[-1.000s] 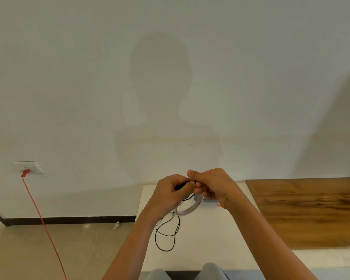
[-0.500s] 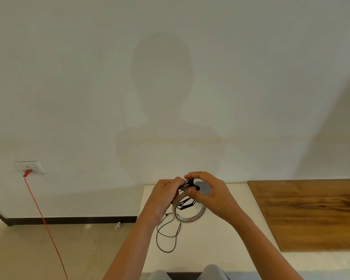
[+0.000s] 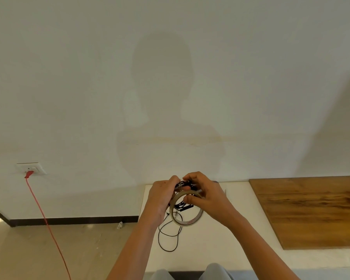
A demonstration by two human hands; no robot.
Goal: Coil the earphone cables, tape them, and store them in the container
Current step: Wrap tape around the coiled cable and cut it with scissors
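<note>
Both hands are raised together over the white table (image 3: 210, 249). My left hand (image 3: 162, 197) grips a coiled bundle of black earphone cable (image 3: 185, 206), whose top sits between the two hands. My right hand (image 3: 206, 197) pinches the rim of a clear tape roll (image 3: 187, 219), which hangs tilted below the fingers, and its fingertips also touch the coil. A loose black cable tail (image 3: 168, 237) drops from the left hand and loops on the table. A grey container is mostly hidden behind my right hand.
A wooden board (image 3: 311, 209) lies on the table's right part. The wall stands just behind the table. On the left, a red cord (image 3: 47, 223) runs from a wall socket (image 3: 30, 168) down across the floor. My knees show at the bottom edge.
The tape roll has come up off the table into my right hand. Both hands have shifted slightly, staying together on the cable coil.
</note>
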